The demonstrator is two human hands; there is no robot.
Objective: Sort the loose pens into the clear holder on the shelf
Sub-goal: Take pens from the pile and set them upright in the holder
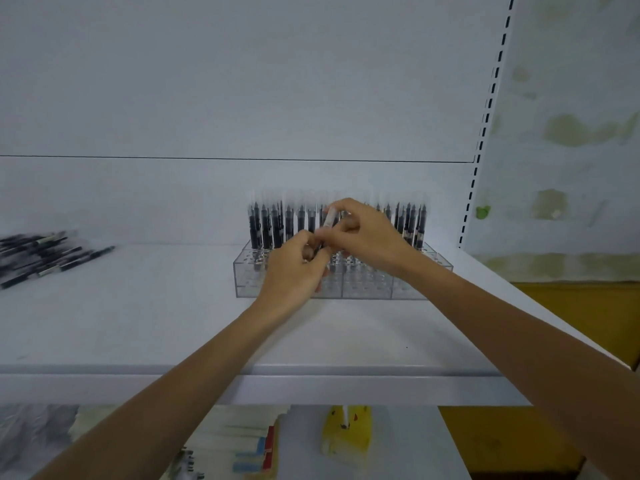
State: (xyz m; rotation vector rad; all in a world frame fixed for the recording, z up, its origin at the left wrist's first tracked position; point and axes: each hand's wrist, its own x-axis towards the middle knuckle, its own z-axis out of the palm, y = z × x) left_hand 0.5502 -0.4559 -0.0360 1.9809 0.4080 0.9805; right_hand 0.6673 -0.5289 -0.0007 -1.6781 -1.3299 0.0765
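1. The right hand [367, 233] is curled, its thumb and fingertips pinching the upper part of a dark pen with a clear cap [329, 218]. The pen is held tilted above the middle of the holder, cap end up.
2. The left hand [294, 271] meets it from below, its fingers curled round the pen's dark lower end. Blur hides whether it has any other pens in the palm.
3. The step in hand looks like seating one pen: both hands are lining it up over the clear plastic holder with rows of round holes [367, 287], which stands towards the back of the white shelf [138, 323].
4. The next move calls for turning the pen upright, finding a free hole and lowering it straight in, with the left hand guiding the tip.
5. The upright dark pens with clear caps [266, 225] fill the holder's back rows. The front rows look mostly free, so a front hole is the easy choice.
6. What stands in the way is the two hands themselves, which cover the middle holes. The packed back rows are also close enough to be knocked by knuckles.
7. A heap of loose dark pens [38, 254] lies on the shelf well apart to the left, so a good part of the sorting is left to do.
8. Further out, a slotted white upright [485, 133] runs up the right side. A yellow packet [346, 434] and other stationery sit on the shelf below.
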